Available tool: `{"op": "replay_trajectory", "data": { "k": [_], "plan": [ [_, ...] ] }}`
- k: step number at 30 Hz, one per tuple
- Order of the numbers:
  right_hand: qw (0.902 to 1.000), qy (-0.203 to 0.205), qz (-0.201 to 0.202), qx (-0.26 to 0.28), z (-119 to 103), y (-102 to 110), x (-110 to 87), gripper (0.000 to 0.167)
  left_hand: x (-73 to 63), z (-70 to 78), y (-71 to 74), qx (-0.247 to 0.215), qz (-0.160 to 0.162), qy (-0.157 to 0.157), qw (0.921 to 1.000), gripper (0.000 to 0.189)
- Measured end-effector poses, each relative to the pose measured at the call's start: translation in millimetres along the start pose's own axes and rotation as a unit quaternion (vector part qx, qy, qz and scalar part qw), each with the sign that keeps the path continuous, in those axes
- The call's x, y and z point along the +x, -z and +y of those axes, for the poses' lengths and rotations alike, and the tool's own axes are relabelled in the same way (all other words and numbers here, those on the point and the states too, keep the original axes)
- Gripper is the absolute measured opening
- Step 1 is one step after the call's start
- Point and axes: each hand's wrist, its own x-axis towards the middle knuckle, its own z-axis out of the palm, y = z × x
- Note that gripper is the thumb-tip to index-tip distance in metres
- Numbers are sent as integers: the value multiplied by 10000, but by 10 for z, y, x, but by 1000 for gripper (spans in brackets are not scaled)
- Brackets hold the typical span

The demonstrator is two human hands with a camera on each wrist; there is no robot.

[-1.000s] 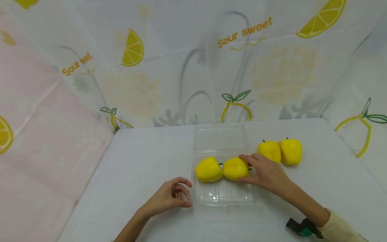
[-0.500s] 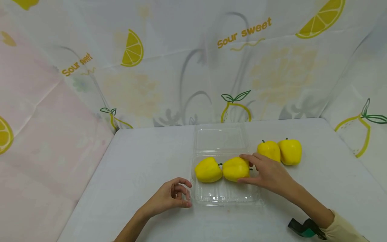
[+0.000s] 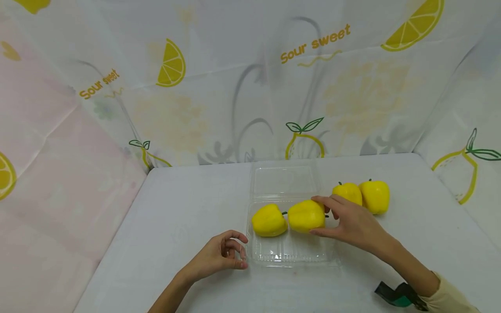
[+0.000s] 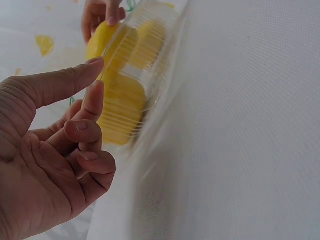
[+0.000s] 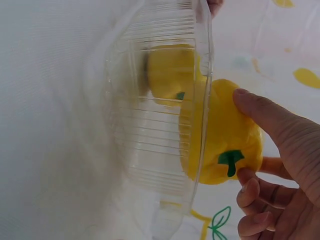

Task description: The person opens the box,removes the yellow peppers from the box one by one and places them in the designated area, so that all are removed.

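Observation:
In the head view, my right hand point(image 3: 352, 219) grips a yellow bell pepper point(image 3: 306, 216) by its stem end, thumb on the near side and fingers on the far side. The right wrist view shows this pepper point(image 5: 222, 132) standing well above the rim of a clear hinged plastic container point(image 5: 160, 125). A second yellow bell pepper point(image 3: 269, 220) lies in the container's left half, its stem toward the held one. My left hand point(image 3: 219, 252) is at the container's left edge, fingers loosely bent, thumb and index fingertips apart, right at the rim point(image 4: 112, 45).
Behind the base, the container's clear lid point(image 3: 285, 179) lies folded open. Two more yellow bell peppers, a left one point(image 3: 347, 192) and a right one point(image 3: 375, 197), sit side by side at the back right of the white table point(image 3: 188, 200). Lemon-print cloth point(image 3: 219, 108) walls the table.
The right hand has risen slightly with its bell pepper, moving a little to the right. The left hand and the other peppers stay where they were.

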Motion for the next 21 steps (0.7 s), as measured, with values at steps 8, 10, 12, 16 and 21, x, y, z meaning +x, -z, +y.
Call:
{"op": "replay_trajectory", "data": {
  "k": [8, 10, 12, 16, 21],
  "plan": [
    [9994, 222, 263, -83, 18, 127, -5, 71, 4, -6, 1, -4, 4, -6, 10000, 54],
    [9990, 293, 328, -96, 27, 158, -18, 71, 7, -13, 2, -8, -2, -16, 10000, 54],
    [9987, 341, 362, -88, 37, 185, -32, 71, 9, -23, 5, -16, -8, -30, 10000, 54],
    [9988, 348, 352, -56, 55, 236, -60, 70, 4, -35, 9, -39, -29, -40, 10000, 55],
    [9985, 409, 368, -47, 95, 297, -88, 70, 6, -42, 15, -57, -44, -8, 10000, 58]
  ]
}}
